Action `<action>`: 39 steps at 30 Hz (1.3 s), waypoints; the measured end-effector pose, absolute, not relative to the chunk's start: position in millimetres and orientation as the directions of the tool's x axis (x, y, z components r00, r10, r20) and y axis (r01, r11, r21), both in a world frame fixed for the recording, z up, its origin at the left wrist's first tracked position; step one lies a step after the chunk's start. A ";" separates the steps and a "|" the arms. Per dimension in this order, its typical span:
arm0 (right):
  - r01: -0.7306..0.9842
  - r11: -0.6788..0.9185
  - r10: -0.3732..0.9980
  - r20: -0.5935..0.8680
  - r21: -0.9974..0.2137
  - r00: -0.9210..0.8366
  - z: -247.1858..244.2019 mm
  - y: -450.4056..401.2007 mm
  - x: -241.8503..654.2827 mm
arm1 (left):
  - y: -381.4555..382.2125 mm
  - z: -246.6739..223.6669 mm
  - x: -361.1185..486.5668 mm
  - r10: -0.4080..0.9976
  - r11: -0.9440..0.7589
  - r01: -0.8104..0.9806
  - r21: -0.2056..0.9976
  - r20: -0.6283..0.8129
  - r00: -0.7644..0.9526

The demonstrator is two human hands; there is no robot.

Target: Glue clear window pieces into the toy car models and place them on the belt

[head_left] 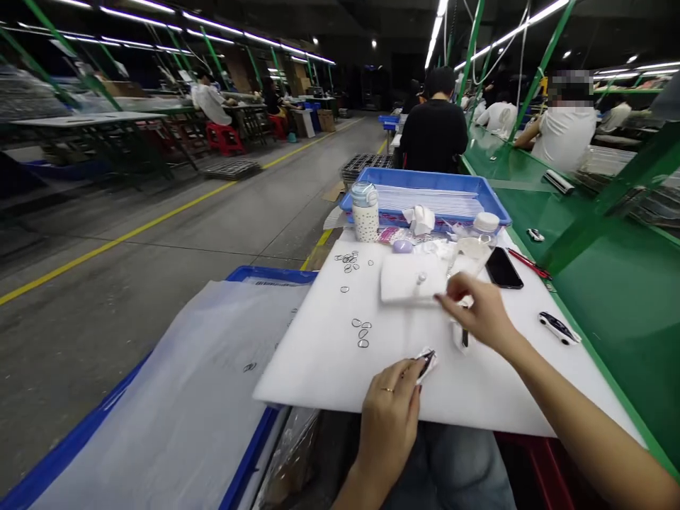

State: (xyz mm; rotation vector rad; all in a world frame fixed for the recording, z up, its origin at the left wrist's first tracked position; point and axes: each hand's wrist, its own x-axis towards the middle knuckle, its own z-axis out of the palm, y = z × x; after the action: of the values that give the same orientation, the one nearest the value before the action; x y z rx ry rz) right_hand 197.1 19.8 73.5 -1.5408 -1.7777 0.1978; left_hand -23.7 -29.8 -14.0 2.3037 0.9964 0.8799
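Near the front edge of the white foam board point(319, 354), my left hand point(390, 407) is closed round a small black-and-white toy car body point(426, 361). My right hand point(481, 308) is raised over the board, thumb and forefinger close together beside a white foam block point(406, 278); whatever they hold is too small and blurred to name. Under the right hand lies another small black-and-white piece point(464, 336), partly hidden. Several thin dark rings point(363, 333) are scattered on the board's left part. A finished-looking toy car point(559, 328) rests at the right edge.
Behind the board stand a dotted cup point(365, 212), a clear bottle point(486, 227) and a blue tray point(491, 202). A phone point(503, 268) and red-handled tool point(531, 263) lie to the right. A sheet-covered blue bin point(255, 273) is at left. People sit further off.
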 end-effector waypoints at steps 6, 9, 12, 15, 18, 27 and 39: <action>0.809 0.099 0.970 0.236 -0.580 0.050 78.0 73.0 194.5 | -4.8 3.8 -14.0 0.664 -0.598 0.360 0.716 0.191 0.723; 0.856 0.059 0.997 0.073 -0.513 -0.025 78.5 84.9 185.5 | 20.1 13.1 -14.5 0.515 -0.637 0.285 0.716 0.121 0.849; 0.814 0.046 0.999 0.023 -0.579 -0.040 87.5 84.1 187.6 | 29.3 16.7 -11.6 0.467 -0.641 0.240 0.729 0.122 0.876; 0.566 0.119 0.993 0.107 -0.816 -0.054 96.6 60.0 191.7 | 19.2 15.5 -6.1 0.546 -0.625 0.261 0.736 0.172 0.820; 0.251 0.248 0.951 0.284 -0.936 0.120 91.2 10.9 187.1 | 2.1 12.7 -1.1 0.651 -0.567 0.270 0.778 0.223 0.726; 0.114 -0.022 0.988 -0.004 -0.993 0.156 51.3 -69.9 179.0 | -6.8 8.6 -4.0 0.712 -0.538 0.202 0.818 0.313 0.628; 0.160 0.195 0.882 0.244 -0.968 0.402 30.8 -86.9 171.9 | -8.4 9.3 0.8 0.753 -0.547 0.182 0.817 0.384 0.535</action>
State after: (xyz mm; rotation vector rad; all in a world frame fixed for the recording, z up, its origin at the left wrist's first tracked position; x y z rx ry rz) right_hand 171.9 -86.9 30.8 -1.2956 -1.0633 0.6706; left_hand 0.8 -8.4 9.3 2.0294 0.7555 0.9766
